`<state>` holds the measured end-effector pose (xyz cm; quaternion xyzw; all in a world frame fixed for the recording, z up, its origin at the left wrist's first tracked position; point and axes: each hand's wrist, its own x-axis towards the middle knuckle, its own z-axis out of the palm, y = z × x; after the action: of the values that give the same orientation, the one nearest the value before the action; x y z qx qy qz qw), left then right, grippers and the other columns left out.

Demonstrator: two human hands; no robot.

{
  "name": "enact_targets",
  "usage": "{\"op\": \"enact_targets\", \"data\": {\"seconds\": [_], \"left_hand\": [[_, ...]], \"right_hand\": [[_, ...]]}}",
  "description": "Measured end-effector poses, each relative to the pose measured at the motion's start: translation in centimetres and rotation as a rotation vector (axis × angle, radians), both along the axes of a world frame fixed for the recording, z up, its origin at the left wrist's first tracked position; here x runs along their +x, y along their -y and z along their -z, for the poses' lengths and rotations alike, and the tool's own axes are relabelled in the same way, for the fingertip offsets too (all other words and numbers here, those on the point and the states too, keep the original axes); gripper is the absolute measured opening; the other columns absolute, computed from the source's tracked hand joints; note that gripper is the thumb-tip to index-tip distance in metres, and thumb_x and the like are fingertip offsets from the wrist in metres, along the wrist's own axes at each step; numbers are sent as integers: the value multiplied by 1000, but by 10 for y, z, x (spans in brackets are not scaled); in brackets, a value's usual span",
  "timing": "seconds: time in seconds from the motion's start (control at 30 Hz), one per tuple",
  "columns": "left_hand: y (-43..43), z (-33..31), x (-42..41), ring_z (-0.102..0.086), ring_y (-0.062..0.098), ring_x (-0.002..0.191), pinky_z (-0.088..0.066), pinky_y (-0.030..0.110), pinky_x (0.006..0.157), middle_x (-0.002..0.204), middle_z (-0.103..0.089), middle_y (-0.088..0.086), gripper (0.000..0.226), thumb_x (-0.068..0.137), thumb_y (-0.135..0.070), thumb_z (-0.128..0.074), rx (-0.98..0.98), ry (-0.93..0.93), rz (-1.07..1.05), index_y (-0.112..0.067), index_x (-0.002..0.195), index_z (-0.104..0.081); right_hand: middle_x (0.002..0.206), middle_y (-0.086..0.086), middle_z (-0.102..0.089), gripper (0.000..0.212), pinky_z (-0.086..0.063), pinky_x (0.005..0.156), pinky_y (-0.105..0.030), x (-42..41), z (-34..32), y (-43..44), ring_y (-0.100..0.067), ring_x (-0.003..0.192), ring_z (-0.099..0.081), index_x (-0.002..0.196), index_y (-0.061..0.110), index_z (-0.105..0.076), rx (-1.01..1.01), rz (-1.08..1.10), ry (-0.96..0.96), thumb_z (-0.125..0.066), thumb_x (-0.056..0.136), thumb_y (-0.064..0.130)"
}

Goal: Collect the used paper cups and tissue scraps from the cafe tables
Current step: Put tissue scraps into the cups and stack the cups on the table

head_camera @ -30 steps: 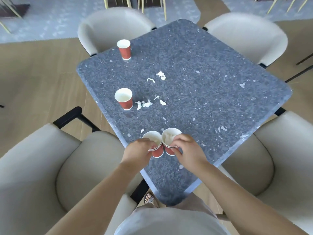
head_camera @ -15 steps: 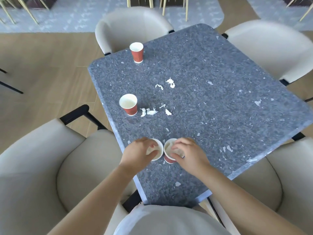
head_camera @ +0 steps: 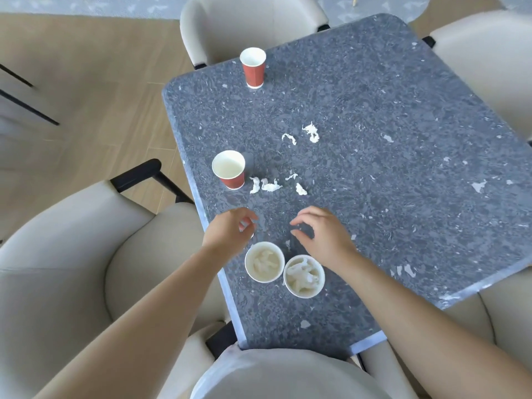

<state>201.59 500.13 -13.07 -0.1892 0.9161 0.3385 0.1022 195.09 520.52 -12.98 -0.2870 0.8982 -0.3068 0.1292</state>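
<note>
Two paper cups stand side by side near the table's front edge, both stuffed with white tissue: the left cup [head_camera: 264,262] and the right cup [head_camera: 304,275]. My left hand [head_camera: 227,230] hovers just beyond the left cup, fingers curled and apart, holding nothing. My right hand [head_camera: 322,234] hovers beyond the right cup, also empty. Farther out stands an empty red cup [head_camera: 229,169], with tissue scraps [head_camera: 269,185] beside it. More scraps [head_camera: 311,132] lie mid-table. A second red cup [head_camera: 253,67] stands near the far edge.
The dark speckled table [head_camera: 403,197] is ringed by beige padded chairs: one at the front left [head_camera: 72,269], one at the far side [head_camera: 247,21], one at the right [head_camera: 489,67]. Wooden floor lies to the left.
Both hands have let go of the two tissue-filled cups and moved forward past them. The cups now stand free on the table.
</note>
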Motion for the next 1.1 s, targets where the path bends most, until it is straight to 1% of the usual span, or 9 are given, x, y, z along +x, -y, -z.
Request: {"op": "enact_targets", "data": {"seconds": [0.13, 0.33, 0.47, 0.57, 0.67, 0.77, 0.93, 1.03, 1.1], "left_hand": [[3, 17, -14, -57, 11, 79, -46, 24, 72, 81, -60, -13, 20, 83, -15, -55, -5, 120, 62, -27, 98, -65], [9, 37, -29, -53, 9, 81, -46, 25, 74, 90, -55, -15, 24, 83, -14, -61, -105, 245, 236, -28, 103, -63], [13, 48, -34, -59, 15, 86, -48, 27, 79, 99, -65, -5, 33, 85, -2, -49, -93, 305, 294, -23, 104, -65], [16, 52, -39, -56, 10, 79, -44, 21, 73, 96, -65, -6, 31, 87, -3, -47, -52, 273, 255, -25, 100, -66], [16, 50, -53, -58, 10, 81, -49, 26, 74, 92, -62, -9, 26, 87, -7, -49, -23, 181, 205, -25, 98, -65], [14, 47, -74, -61, 14, 85, -49, 26, 75, 93, -64, -4, 24, 84, -6, -54, -11, 23, 152, -20, 100, -66], [10, 52, -104, -60, 18, 87, -49, 30, 73, 96, -64, -1, 23, 86, -10, -55, -55, -88, 118, -19, 105, -63], [9, 57, -112, -59, 22, 94, -50, 37, 78, 106, -60, 3, 24, 87, -12, -58, -102, -100, 132, -17, 110, -62], [8, 63, -114, -53, 25, 108, -47, 40, 89, 121, -53, 5, 31, 86, -17, -60, -167, -51, 163, -18, 117, -58]], "right_hand": [[104, 6, -60, 12, -44, 76, -25, -20, 12, 9, -15, 97, -52, 96, 17, -66, 26, -27, 37, -63, 85, 21], [107, 5, -59, 13, -41, 77, -24, -45, 34, 18, -14, 101, -51, 97, 17, -66, 52, -15, 97, -63, 85, 20], [109, 5, -57, 12, -42, 75, -25, -63, 48, 21, -14, 103, -50, 97, 17, -66, 68, 8, 118, -62, 85, 19], [109, 4, -58, 12, -38, 75, -22, -77, 56, 24, -15, 105, -50, 96, 16, -66, 78, 16, 96, -62, 85, 17], [113, 1, -56, 16, -42, 76, -25, -90, 63, 29, -19, 108, -49, 99, 14, -65, 78, 35, 57, -63, 83, 13], [126, -1, -49, 29, -48, 82, -34, -102, 66, 35, -21, 117, -43, 111, 15, -61, 98, 37, 41, -63, 83, 12], [144, -1, -35, 50, -40, 96, -35, -120, 71, 43, -24, 128, -33, 131, 16, -48, 157, -52, 58, -62, 83, 10], [135, -1, -43, 48, -43, 96, -36, -124, 74, 42, -22, 123, -36, 130, 13, -48, 185, -81, 68, -60, 84, 8], [124, -4, -49, 42, -44, 91, -31, -123, 76, 40, -23, 115, -42, 125, 9, -53, 165, -84, 50, -59, 84, 4]]}}
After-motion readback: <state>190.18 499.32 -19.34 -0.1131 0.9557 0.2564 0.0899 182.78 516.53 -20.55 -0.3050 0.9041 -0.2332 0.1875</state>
